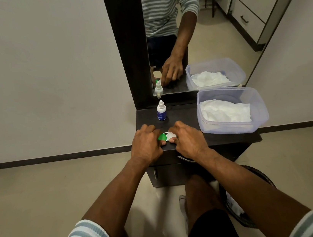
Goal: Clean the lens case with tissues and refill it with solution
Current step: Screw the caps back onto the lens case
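Note:
The lens case (166, 136), with one green cap and one white cap, lies on the dark dresser top (182, 113). My left hand (146, 144) grips the green cap side with curled fingers and thumb. My right hand (187, 138) grips the white cap side the same way. A small white solution bottle (161, 111) with a blue label stands upright just behind the case. White tissues (225, 111) lie in a clear plastic tub (260, 112) at the right of the top.
A mirror (190, 34) rises behind the dresser and reflects the bottle, the tub and a hand. A dark waste bin (247, 196) stands on the floor at lower right. The dresser's drawer handle (186, 159) is below my right hand.

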